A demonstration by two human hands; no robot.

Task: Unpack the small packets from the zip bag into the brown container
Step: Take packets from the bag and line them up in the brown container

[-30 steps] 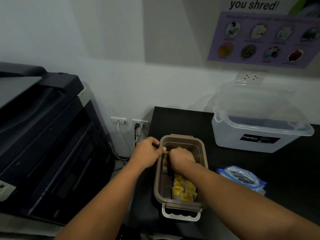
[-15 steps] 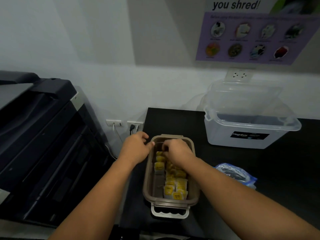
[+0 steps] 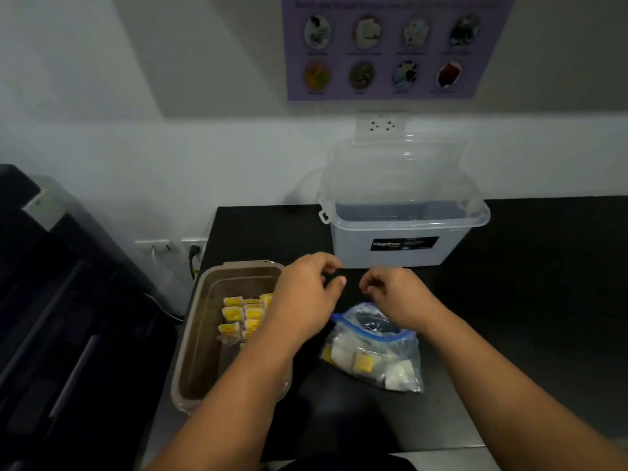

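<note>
At the left edge of the black counter (image 3: 509, 300) sits the long brown plastic container (image 3: 200, 334), with rows of small yellow-labelled packets (image 3: 239, 316) standing along its far half and its near half bare. Above its right rim hovers the left hand (image 3: 306, 294), fingers loosely curled and holding nothing, forearm crossing the container's near corner. Just right of it the right hand (image 3: 396, 290) hangs over the open blue-zipped clear plastic bag (image 3: 377, 351), also empty, fingers half bent. More packets lie in the bag's lower end. A good next grab would likely pin the bag's mouth with one hand while the other reaches deep, lifting several packets together and keeping them upright.
</note>
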